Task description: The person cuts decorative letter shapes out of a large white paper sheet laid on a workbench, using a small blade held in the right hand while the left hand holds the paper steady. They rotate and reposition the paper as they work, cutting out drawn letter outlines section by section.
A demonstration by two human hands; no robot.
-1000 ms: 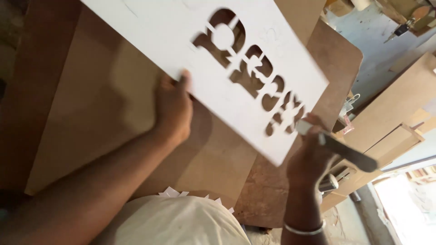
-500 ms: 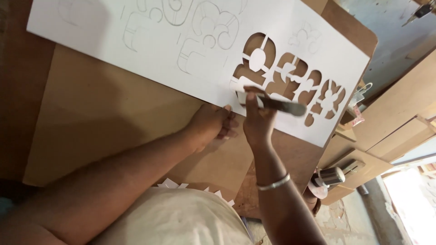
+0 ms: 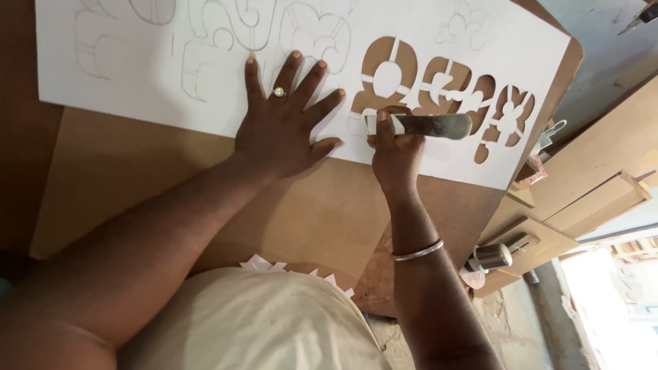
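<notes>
The sheet (image 3: 205, 103) lay on the board (image 3: 137, 178); the left hand (image 3: 284, 127) rested on it, left of the knife (image 3: 425, 125).

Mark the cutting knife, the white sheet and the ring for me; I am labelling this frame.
cutting knife (image 3: 439, 125), head view, on its metal handle.
white sheet (image 3: 137, 89), head view, on an uncut part.
ring (image 3: 279, 91), head view, on its top.

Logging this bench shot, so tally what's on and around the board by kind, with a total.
White sheet, partly cut out: 1
Metal cutting tool: 1
Brown boards under the sheet: 1
Hands, left hand flat on the sheet and right hand gripping the tool: 2
Small metal cup: 1
Total: 6
</notes>
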